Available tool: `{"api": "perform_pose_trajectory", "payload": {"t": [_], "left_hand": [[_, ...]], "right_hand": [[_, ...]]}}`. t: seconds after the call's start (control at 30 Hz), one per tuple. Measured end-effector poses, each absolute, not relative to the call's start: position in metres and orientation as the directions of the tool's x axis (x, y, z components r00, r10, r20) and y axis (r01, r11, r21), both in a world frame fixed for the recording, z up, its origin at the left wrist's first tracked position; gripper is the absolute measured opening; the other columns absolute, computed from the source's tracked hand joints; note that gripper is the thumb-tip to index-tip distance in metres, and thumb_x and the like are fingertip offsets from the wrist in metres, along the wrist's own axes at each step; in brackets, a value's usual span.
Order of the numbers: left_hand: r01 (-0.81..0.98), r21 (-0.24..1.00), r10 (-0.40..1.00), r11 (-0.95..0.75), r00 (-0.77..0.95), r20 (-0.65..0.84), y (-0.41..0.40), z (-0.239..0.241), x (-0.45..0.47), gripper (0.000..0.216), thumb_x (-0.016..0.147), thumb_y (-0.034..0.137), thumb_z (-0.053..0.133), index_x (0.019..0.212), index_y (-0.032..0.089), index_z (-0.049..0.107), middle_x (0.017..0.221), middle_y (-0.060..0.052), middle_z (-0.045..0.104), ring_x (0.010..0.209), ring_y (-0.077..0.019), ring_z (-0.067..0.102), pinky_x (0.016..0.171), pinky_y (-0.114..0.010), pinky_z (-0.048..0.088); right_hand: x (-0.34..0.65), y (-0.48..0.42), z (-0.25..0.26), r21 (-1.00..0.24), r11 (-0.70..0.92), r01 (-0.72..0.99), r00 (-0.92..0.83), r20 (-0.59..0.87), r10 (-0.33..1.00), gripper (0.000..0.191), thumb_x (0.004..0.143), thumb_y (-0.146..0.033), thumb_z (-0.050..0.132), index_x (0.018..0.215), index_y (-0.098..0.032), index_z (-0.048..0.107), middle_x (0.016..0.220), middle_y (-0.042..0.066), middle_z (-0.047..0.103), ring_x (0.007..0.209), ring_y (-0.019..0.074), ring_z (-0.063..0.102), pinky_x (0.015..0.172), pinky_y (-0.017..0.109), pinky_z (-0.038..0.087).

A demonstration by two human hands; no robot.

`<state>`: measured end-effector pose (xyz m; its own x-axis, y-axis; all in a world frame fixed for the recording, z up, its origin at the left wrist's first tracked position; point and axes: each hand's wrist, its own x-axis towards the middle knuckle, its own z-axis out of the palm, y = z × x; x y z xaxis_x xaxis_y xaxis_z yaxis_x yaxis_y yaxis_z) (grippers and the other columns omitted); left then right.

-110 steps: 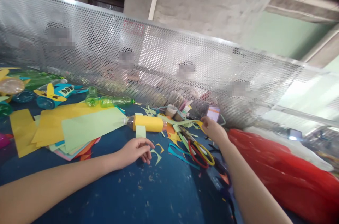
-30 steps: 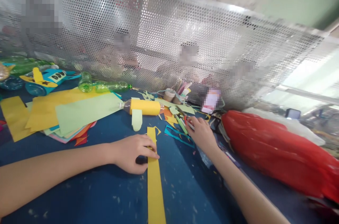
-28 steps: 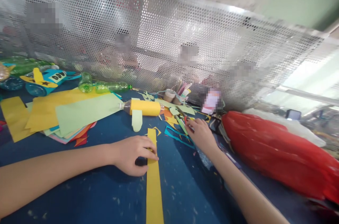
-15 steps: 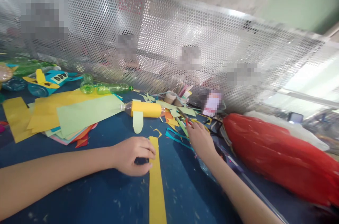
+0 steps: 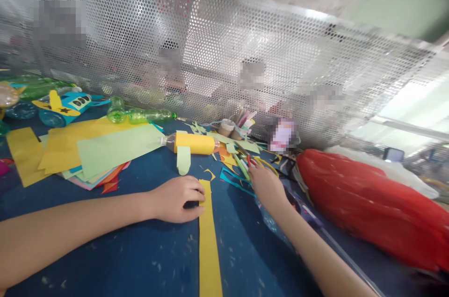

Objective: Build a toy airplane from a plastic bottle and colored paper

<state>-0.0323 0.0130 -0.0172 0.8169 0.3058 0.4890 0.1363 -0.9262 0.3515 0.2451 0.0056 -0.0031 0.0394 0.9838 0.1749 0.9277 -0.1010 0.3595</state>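
Note:
My left hand (image 5: 180, 199) rests over the blue table, its fingers curved and thumb apart, with the fingertips at the left edge of a long yellow paper strip (image 5: 209, 241). Farther right, my right hand (image 5: 267, 187) reaches into paper scraps, its fingers closed at the red handle of what look like scissors (image 5: 249, 160); the fingertips are partly hidden. Beyond my left hand lies a clear plastic bottle (image 5: 170, 143) wrapped in yellow paper (image 5: 196, 143), with a pale green paper flap (image 5: 183, 161) hanging from its near side.
Coloured paper sheets (image 5: 119, 145) are piled at left, near a blue-and-yellow bottle airplane (image 5: 72, 105) and green bottles (image 5: 150, 116). Cups with sticks (image 5: 226, 127) stand at the back against a perforated metal screen (image 5: 210, 54). A red plastic bag (image 5: 365, 203) lies at right.
The view has shifted slightly. My left hand has moved a little up along the strip's edge; my right hand stays among the scraps by the red handle.

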Motion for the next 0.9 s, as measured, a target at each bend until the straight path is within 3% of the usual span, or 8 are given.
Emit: {"api": "perform_pose_trajectory", "payload": {"t": [0.2, 0.37, 0.47, 0.63, 0.7, 0.8, 0.9], "left_hand": [[0.143, 0.334, 0.298, -0.932, 0.825, 0.479, 0.014, -0.018, -0.032, 0.021, 0.083, 0.025, 0.05, 0.089, 0.015, 0.067, 0.096, -0.009, 0.067, 0.092, -0.0207, 0.059, 0.085, -0.034, 0.048], [0.144, 0.323, 0.293, -0.936, 0.825, 0.483, 0.015, -0.02, -0.032, 0.022, 0.084, 0.025, 0.049, 0.09, 0.015, 0.067, 0.096, -0.009, 0.067, 0.092, -0.0205, 0.059, 0.085, -0.034, 0.047], [0.151, 0.321, 0.299, -0.935, 0.824, 0.481, 0.015, -0.02, -0.032, 0.022, 0.084, 0.024, 0.049, 0.09, 0.015, 0.067, 0.096, -0.009, 0.067, 0.092, -0.0205, 0.059, 0.085, -0.034, 0.048], [0.151, 0.32, 0.298, -0.935, 0.823, 0.483, 0.016, -0.022, -0.032, 0.021, 0.084, 0.023, 0.048, 0.089, 0.015, 0.067, 0.094, -0.009, 0.067, 0.091, -0.02, 0.059, 0.084, -0.033, 0.048], [0.153, 0.318, 0.298, -0.936, 0.826, 0.479, 0.016, -0.022, -0.032, 0.022, 0.085, 0.024, 0.048, 0.089, 0.014, 0.067, 0.094, -0.008, 0.067, 0.091, -0.0196, 0.058, 0.085, -0.032, 0.047], [0.167, 0.32, 0.31, -0.932, 0.825, 0.472, 0.017, -0.023, -0.032, 0.021, 0.085, 0.024, 0.047, 0.09, 0.014, 0.065, 0.095, -0.008, 0.066, 0.093, -0.0196, 0.058, 0.086, -0.032, 0.046], [0.237, 0.362, 0.398, -0.902, 0.782, 0.479, 0.016, -0.021, -0.033, 0.019, 0.084, 0.025, 0.048, 0.096, 0.015, 0.059, 0.098, -0.008, 0.063, 0.095, -0.0204, 0.057, 0.085, -0.034, 0.046]], "right_hand": [[0.231, -0.005, -0.002, 0.358, -0.22, 0.907, 0.149, 0.214, 0.965, 0.028, 0.083, -0.001, 0.039, 0.102, -0.007, 0.058, 0.084, 0.019, 0.066, 0.072, 0.0244, 0.066, 0.057, 0.029, 0.043], [0.234, -0.006, 0.001, 0.331, -0.252, 0.909, 0.197, 0.191, 0.962, 0.018, 0.081, -0.006, 0.045, 0.092, -0.008, 0.059, 0.072, 0.015, 0.068, 0.07, 0.0248, 0.067, 0.055, 0.028, 0.043], [0.233, -0.008, 0.009, 0.323, -0.266, 0.908, 0.209, 0.2, 0.957, 0.015, 0.08, -0.01, 0.047, 0.09, -0.011, 0.059, 0.075, 0.014, 0.068, 0.073, 0.0243, 0.067, 0.058, 0.028, 0.044], [0.224, -0.015, 0.033, 0.269, -0.286, 0.92, 0.169, 0.387, 0.907, 0.017, 0.083, -0.017, 0.045, 0.094, -0.012, 0.057, 0.084, 0.016, 0.065, 0.083, 0.0286, 0.063, 0.064, 0.032, 0.044], [0.22, -0.017, 0.042, 0.137, -0.206, 0.969, 0.108, 0.516, 0.85, 0.017, 0.085, -0.021, 0.045, 0.095, -0.014, 0.057, 0.086, 0.014, 0.065, 0.079, 0.0267, 0.062, 0.064, 0.032, 0.044], [0.214, -0.02, 0.048, -0.215, 0.046, 0.976, 0.102, 0.628, 0.771, 0.017, 0.086, -0.032, 0.048, 0.088, -0.019, 0.058, 0.08, 0.007, 0.065, 0.064, 0.0184, 0.06, 0.061, 0.028, 0.044], [0.208, -0.02, 0.045, -0.666, 0.223, 0.712, 0.248, 0.535, 0.808, 0.022, 0.082, -0.042, 0.053, 0.078, -0.021, 0.057, 0.054, -0.002, 0.054, 0.044, 0.0121, 0.049, 0.046, 0.024, 0.039]]}}
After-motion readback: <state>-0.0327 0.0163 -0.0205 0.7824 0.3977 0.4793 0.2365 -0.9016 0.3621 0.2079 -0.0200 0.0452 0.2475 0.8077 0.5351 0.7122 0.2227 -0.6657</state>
